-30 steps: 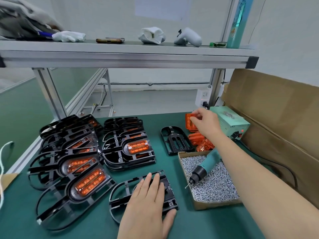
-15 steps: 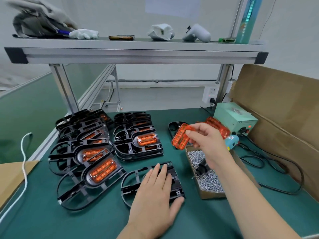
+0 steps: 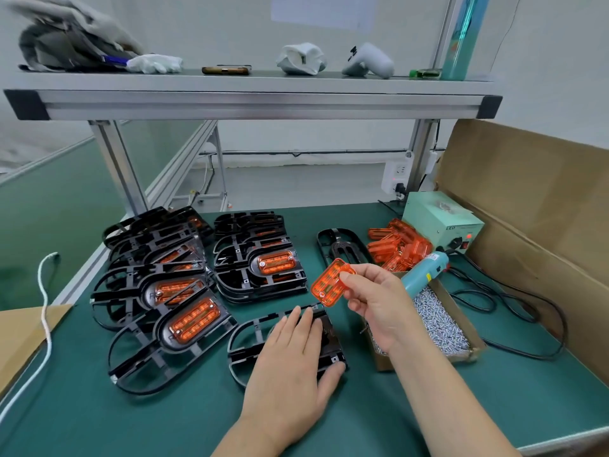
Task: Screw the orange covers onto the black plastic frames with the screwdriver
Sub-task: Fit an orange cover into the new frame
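One orange cover [image 3: 329,286] is pinched between thumb and fingertips of the right hand [image 3: 372,308], held in the air just above the far right end of the bare black frame [image 3: 333,338], apparently ready for seating. The left hand [image 3: 290,367] lies flat with straight fingers on that frame, evidently pinning it to the green mat [image 3: 131,423]. The screwdriver [image 3: 425,270] rests unheld across the screw box [image 3: 441,321] at right, within reach for fastening.

A metal shelf [image 3: 250,100] across the upper frame carries a white glove [image 3: 155,63], a phone [image 3: 225,70] and a crumpled cloth [image 3: 301,59], a cardboard sheet [image 3: 527,199] stands at right, and a white cord [image 3: 44,301] trails at left.
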The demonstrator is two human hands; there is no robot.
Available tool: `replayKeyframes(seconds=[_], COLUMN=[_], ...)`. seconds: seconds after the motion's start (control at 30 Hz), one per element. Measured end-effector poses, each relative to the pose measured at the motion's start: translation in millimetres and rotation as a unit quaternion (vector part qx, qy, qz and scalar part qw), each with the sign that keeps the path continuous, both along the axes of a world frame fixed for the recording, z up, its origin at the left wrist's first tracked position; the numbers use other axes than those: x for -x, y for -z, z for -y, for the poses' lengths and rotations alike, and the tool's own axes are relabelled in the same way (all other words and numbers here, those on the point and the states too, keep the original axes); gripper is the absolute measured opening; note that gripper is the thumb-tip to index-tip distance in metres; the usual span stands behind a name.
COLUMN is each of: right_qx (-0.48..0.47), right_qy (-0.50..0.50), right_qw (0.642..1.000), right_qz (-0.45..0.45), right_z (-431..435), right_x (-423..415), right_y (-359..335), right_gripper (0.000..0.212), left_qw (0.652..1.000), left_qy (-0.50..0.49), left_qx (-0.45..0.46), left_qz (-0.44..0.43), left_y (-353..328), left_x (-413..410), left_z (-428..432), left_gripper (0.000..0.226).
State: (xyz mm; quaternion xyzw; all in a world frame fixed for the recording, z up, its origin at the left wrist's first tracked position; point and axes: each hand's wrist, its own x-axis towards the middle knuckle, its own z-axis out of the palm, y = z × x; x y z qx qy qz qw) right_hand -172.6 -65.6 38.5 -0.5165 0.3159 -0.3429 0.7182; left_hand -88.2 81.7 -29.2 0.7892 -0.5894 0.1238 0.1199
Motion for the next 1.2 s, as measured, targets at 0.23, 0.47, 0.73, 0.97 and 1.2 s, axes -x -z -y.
replayKeyframes(seconds=[0.23, 0.47, 0.73, 0.97, 1.2], right_qx=[-0.003, 0.042, 0.063, 0.026, 0.046], right_qy=[0.011, 0.029, -0.061, -0.068, -0.054], right_qw=[1.0, 0.999, 0.996, 0.997, 0.997], right_qz=[0.007, 0.01, -0.01, 0.015, -0.007], right_z=[-7, -17, -28, -35, -34], right_x=[4, 5, 9, 13, 25], right_y=[8, 16, 13, 14, 20], right_gripper=[0.011, 0.013, 0.015, 0.02, 0.013], left_qw=[0.992, 0.842, 0.691, 0.694, 0.656], left_qy=[0.018, -0.025, 0.003, -0.001, -0.05], left_qx=[0.049, 0.247, 0.212, 0.22, 0.322], left_qz=[-0.117, -0.48, -0.691, -0.686, -0.681], left_y=[-8, -45, -61, -55, -53], left_x=[0, 1, -10, 0, 4], left_z=[-1, 3, 11, 15, 16], left_gripper=[0.069, 0.053, 0.043, 0.041, 0.031])
